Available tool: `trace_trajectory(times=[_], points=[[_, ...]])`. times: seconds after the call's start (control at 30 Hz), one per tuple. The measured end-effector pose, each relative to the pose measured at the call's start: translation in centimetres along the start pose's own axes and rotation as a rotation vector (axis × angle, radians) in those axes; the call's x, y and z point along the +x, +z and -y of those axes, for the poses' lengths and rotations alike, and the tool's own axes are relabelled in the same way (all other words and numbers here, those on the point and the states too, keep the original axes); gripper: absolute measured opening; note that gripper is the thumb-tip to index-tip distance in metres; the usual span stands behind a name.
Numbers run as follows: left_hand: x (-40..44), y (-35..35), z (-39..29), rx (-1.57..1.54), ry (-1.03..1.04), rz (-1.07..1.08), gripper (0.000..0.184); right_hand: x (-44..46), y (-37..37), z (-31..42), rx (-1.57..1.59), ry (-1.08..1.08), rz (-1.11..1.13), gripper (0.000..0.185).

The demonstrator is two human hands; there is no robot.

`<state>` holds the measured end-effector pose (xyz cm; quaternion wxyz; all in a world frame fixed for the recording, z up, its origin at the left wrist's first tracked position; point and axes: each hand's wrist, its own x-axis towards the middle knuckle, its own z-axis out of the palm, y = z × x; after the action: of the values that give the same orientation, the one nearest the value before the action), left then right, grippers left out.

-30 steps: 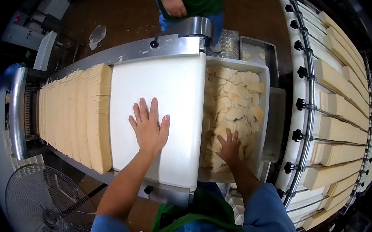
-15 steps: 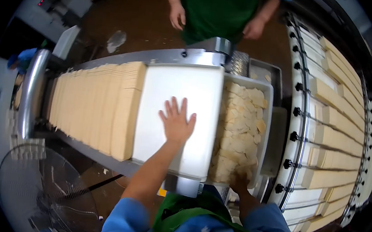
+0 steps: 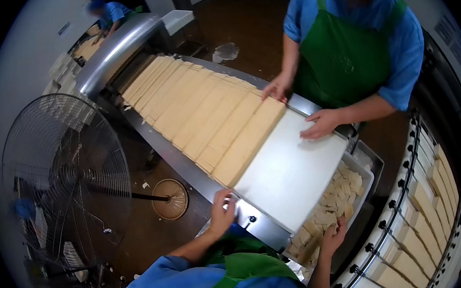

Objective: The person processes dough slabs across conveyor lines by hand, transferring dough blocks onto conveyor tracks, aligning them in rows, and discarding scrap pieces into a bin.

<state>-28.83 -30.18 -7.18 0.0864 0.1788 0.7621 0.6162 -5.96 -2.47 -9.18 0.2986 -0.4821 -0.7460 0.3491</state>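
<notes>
My left hand (image 3: 223,213) is at the steel near edge of the conveyor table, beside the near corner of the stacked pale dough sheets (image 3: 205,120). Its fingers are bent and apart, with nothing visible in them. My right hand (image 3: 333,238) is over the near end of a bin of dough scraps (image 3: 341,189), fingers curved and apart close to the pieces. Between the stack and the bin lies a bare white board (image 3: 294,166). Across from me, a co-worker's one hand (image 3: 279,87) touches the stack's far corner; the other hand (image 3: 321,124) hovers over the board.
A large wire fan (image 3: 68,179) stands at left on a round base (image 3: 170,199). A steel roller cover (image 3: 120,52) spans the conveyor's far end. On the right, a rack (image 3: 409,236) carries long pale strips. Another person (image 3: 107,12) works at the back left.
My left hand has left the white board for the table's near edge. My right hand remains by the scrap bin. The co-worker's hands have come over the table, and my view has turned.
</notes>
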Motion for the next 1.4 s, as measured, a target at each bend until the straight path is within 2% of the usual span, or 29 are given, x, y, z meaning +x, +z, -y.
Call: trace_trajectory(times=[0.07,0.1,0.17,0.23,0.33,0.4,0.47,0.53,0.6,0.7,0.8,0.87,0.93,0.97,1.03,1.07,1.2,1.33,1.4], points=[[0.9,-3.8,0.7,0.203,-0.248,-0.178,0.036,-0.4,0.4,6.2,0.036,-0.213,0.04,0.024],[1.5,-5.1,2.0,0.198,-0.248,-0.192,0.036,-0.8,1.0,9.1,0.038,-0.226,0.047,0.024],[3.5,-7.1,4.9,0.397,-0.09,-0.273,0.037,-1.8,2.4,14.7,0.091,-0.371,0.239,0.02],[5.5,-8.1,5.4,0.352,-0.12,-0.261,0.04,-2.6,4.9,19.5,0.176,-0.49,0.363,0.017],[8.3,-8.2,7.0,0.41,-0.056,-0.206,0.042,-3.0,9.0,24.8,0.302,-0.63,0.54,0.017],[10.0,-8.1,5.6,0.353,-0.159,-0.08,0.042,-3.1,11.5,27.8,0.322,-0.68,0.633,0.016],[11.1,-8.4,5.6,0.4,-0.158,-0.049,0.042,-3.0,13.4,30.6,0.329,-0.736,0.701,0.013],[11.8,-8.8,5.7,0.453,-0.163,-0.025,0.042,-3.0,15.1,32.3,0.328,-0.758,0.719,0.012],[12.2,-9.5,5.4,0.466,-0.217,0.038,0.042,-2.8,16.6,33.5,0.311,-0.769,0.861,0.014],[12.4,-10.0,4.7,0.474,-0.244,0.132,0.042,-1.1,20.2,34.7,0.231,-0.848,0.878,0.018],[12.6,-10.0,3.1,0.488,-0.241,0.203,0.045,1.4,25.8,33.3,-0.094,-0.858,0.723,0.034],[12.8,-9.6,2.0,0.497,-0.271,0.237,0.046,3.7,29.7,31.8,-0.417,-0.849,0.511,0.045],[12.9,-9.0,2.3,0.546,-0.255,0.276,0.052,6.9,33.2,30.8,-0.734,-0.688,0.46,0.057],[12.9,-8.7,2.4,0.544,-0.251,0.284,0.052,8.5,34.5,30.4,-0.739,-0.682,0.456,0.057],[12.9,-8.3,2.1,0.572,-0.167,0.315,0.057,11.3,36.5,29.3,-1.023,-0.614,0.354,0.065],[12.9,-8.0,2.1,0.603,-0.158,0.32,0.064,12.4,37.3,28.8,-1.026,-0.608,0.354,0.065],[13.7,-7.8,0.4,0.648,-0.269,0.399,0.07,14.1,38.8,28.5,-1.064,-0.508,0.381,0.068],[14.0,-7.5,0.2,0.66,-0.248,0.408,0.073,13.9,38.8,29.8,-1.041,-0.356,0.492,0.068],[14.1,-7.0,-0.2,0.68,-0.255,0.379,0.074,13.9,38.7,29.2,-1.019,-0.347,0.489,0.067]])
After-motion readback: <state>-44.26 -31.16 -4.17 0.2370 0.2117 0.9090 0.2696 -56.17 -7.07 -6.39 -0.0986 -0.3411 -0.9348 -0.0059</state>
